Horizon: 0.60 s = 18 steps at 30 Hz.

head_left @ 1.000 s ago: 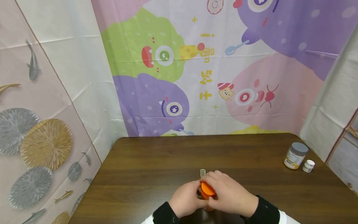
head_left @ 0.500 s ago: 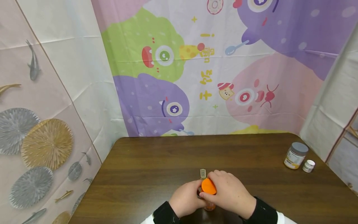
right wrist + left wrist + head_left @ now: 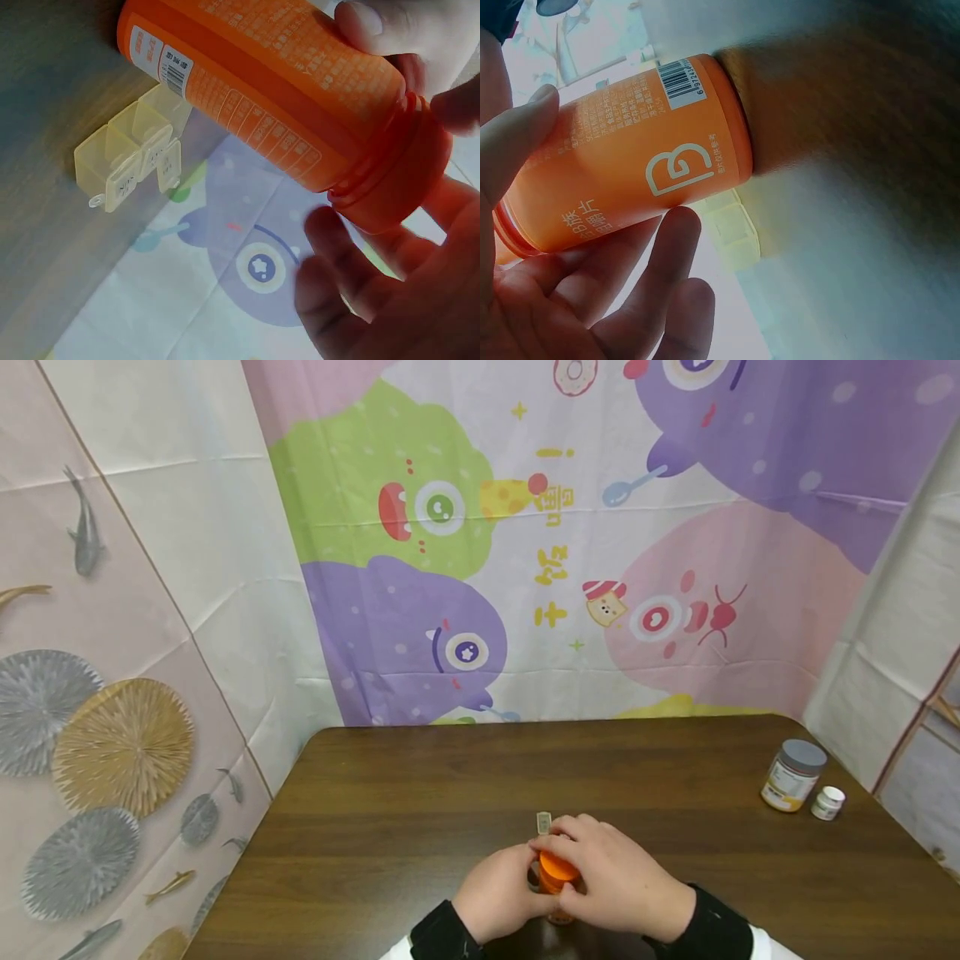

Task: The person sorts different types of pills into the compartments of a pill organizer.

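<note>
An orange supplement bottle stands upright on the table, its printed label and barcode visible in the left wrist view. My left hand grips its body between thumb and fingers. Around the bottle's orange cap my right hand curls its fingers and thumb, and the cap sits at the neck. Just beyond the bottle is a pale yellow, see-through pill organizer with several compartments and raised lids; in the head view the hands hide most of it.
At the table's right side stand a jar with a grey lid and a small white bottle. The brown wooden table ends at a cartoon-printed cloth behind it.
My right hand twisted over the cap, showing more of its orange top half a second ago, then turned back, fingers again across the cap's far side. My left hand stayed on the bottle.
</note>
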### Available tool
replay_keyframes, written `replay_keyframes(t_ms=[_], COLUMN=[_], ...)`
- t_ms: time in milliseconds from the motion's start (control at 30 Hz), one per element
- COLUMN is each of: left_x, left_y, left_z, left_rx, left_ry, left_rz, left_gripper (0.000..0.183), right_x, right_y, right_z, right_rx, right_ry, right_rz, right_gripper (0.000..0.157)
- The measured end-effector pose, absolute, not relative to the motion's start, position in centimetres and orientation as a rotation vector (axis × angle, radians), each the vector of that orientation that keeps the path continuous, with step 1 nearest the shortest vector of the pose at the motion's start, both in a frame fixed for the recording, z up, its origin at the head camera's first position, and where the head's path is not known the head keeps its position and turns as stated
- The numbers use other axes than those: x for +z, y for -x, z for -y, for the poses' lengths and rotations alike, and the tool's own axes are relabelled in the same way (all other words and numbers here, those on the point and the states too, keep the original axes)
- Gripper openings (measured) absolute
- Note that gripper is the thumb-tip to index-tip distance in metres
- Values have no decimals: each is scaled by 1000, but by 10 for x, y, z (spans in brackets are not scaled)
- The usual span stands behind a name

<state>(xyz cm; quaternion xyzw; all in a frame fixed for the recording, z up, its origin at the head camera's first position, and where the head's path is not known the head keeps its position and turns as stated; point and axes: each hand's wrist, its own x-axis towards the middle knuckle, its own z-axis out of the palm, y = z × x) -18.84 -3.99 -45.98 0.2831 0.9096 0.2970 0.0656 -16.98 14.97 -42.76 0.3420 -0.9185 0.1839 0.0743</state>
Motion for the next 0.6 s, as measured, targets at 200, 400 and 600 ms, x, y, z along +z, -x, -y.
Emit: replay_keyframes(t_ms=[200, 400, 600], left_x=[-461, -461, -462], left_y=[190, 190, 189], left_z=[38, 37, 39], left_rx=[899, 910, 898], left_ry=[-886, -881, -896], left_rz=[-2740, -2733, -2755], left_gripper=[40, 37, 40], right_x=[-430, -432, -433], right_y=[169, 169, 170], right_z=[-147, -145, -147], right_rx=[534, 520, 493], right_ry=[-836, -763, -924], right_rz=[2802, 2856, 2776], right_gripper=[52, 40, 45])
